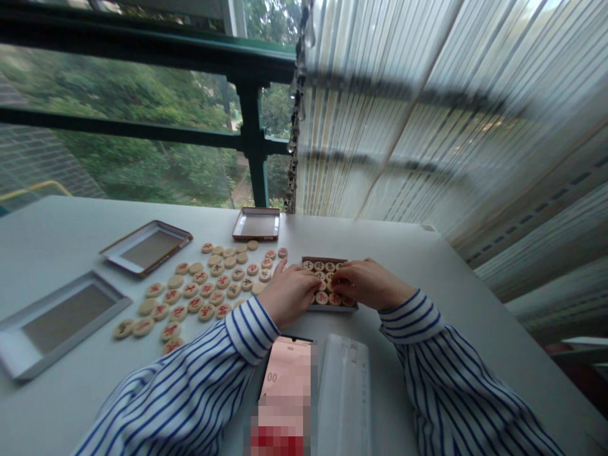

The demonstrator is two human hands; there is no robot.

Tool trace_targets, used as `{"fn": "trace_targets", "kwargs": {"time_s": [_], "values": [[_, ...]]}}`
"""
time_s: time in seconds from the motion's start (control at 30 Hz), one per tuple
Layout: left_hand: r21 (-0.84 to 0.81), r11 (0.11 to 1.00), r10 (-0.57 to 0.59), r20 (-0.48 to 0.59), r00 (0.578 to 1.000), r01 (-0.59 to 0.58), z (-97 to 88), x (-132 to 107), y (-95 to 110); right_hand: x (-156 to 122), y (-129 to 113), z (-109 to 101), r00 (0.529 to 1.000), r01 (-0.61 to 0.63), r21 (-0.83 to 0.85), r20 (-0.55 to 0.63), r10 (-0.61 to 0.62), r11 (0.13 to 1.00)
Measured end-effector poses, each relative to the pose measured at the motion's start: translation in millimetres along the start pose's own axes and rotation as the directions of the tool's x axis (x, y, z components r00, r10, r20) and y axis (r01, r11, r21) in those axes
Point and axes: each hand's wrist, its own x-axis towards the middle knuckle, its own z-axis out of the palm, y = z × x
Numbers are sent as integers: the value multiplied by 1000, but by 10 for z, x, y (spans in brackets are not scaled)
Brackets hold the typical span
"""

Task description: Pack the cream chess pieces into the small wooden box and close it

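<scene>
A small brown box (313, 259) holds several round wooden chess pieces marked in red and black. My left hand (289, 292) rests at the box's left side, fingers curled onto the pieces inside it. My right hand (368, 283) lies over the box's right part, fingertips pinched on the pieces near the middle. Whether either hand grips one piece is hidden by the fingers. Many loose wooden pieces (209, 288) lie spread on the white table (66, 234) to the left of my left hand. Both arms wear blue-striped sleeves.
Three shallow trays or lids lie on the table: one at the near left (28, 358), one behind it (147, 246), a brown one at the back (256, 223). A phone (287, 373) and a white case (344, 386) lie before me. Window and curtain stand behind.
</scene>
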Motion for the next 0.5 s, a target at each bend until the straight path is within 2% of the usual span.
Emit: {"fn": "trace_targets", "kwargs": {"time_s": [0.5], "values": [[-7, 1000, 5, 17, 1000, -5, -15, -4, 1, -4, 6, -9, 999, 5, -17, 32, -5, 1000]]}}
